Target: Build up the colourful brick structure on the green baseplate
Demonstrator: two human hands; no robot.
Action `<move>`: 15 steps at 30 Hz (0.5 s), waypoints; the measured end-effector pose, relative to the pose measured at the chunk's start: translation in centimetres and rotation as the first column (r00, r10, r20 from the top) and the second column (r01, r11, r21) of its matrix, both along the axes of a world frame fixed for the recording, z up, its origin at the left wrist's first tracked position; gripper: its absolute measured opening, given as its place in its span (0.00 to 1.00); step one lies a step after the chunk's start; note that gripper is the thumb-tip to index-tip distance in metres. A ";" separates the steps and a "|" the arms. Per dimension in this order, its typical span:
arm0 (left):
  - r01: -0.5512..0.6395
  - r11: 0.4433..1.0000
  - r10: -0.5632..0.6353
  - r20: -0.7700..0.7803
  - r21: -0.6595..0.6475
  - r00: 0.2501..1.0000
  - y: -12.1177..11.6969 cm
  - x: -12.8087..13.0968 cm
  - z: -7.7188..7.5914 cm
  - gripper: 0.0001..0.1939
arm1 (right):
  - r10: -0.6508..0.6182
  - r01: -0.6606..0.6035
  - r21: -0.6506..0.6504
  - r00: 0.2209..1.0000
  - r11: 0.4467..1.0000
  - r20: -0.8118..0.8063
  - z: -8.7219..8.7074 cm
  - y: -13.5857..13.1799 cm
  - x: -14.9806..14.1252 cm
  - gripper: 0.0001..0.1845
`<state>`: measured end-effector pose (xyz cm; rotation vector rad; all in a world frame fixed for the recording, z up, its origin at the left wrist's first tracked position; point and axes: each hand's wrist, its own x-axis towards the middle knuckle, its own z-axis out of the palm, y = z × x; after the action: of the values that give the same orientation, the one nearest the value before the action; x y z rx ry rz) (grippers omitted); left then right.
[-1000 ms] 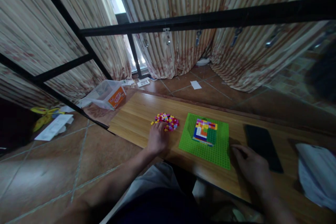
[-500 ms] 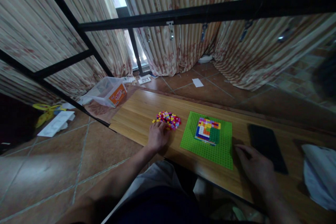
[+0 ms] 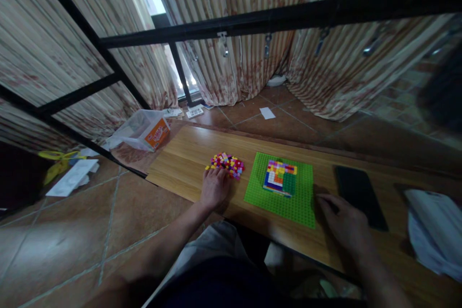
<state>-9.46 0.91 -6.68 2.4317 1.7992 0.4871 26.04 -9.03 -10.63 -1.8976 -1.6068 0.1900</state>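
Note:
On the wooden tabletop, a loose pile of small coloured toy bricks (image 3: 231, 162) lies left of a green baseplate (image 3: 303, 209). A block of stacked bricks (image 3: 279, 178) stands on the plate, topped with white, green, yellow, orange and purple pieces. My left hand (image 3: 215, 186) rests at the near edge of the pile, fingers bent down and slightly apart over the bricks; its fingertips are partly hidden. Just right of the baseplate is my right hand (image 3: 342, 219), thumb and forefinger drawn together. Whether a brick sits between them is too small to see.
A dark flat tablet-like slab (image 3: 361, 197) lies behind my right hand, with a white bag (image 3: 435, 231) further right. Beyond the table's left end is a clear plastic bin (image 3: 139, 130) with an orange label. A black metal bar (image 3: 252, 21) crosses above.
My view has shifted slightly, so the table and its contents appear a little further left. Both hands keep nearly the same places beside the pile and the baseplate.

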 end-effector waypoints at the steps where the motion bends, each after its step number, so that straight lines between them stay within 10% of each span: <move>1: 0.002 1.000 -0.002 -0.001 0.003 1.000 0.1 0.1 0.0 0.08 | 0.001 -0.001 -0.005 1.000 1.000 0.003 0.0 0.0 0.0 0.22; 9: 0.030 0.999 -0.032 0.079 0.019 0.996 0.5 0.3 0.5 0.08 | -0.009 0.009 -0.026 1.000 1.000 -0.010 0.4 0.0 -0.2 0.21; 15: 0.158 0.986 -0.162 0.433 0.046 0.887 0.2 2.4 2.3 0.09 | -0.005 0.004 -0.007 1.000 1.000 -0.027 0.4 0.1 -0.5 0.20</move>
<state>-7.09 1.12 -4.38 2.2150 1.4008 0.9363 25.58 -8.90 -10.26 -1.8958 -1.5860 0.2179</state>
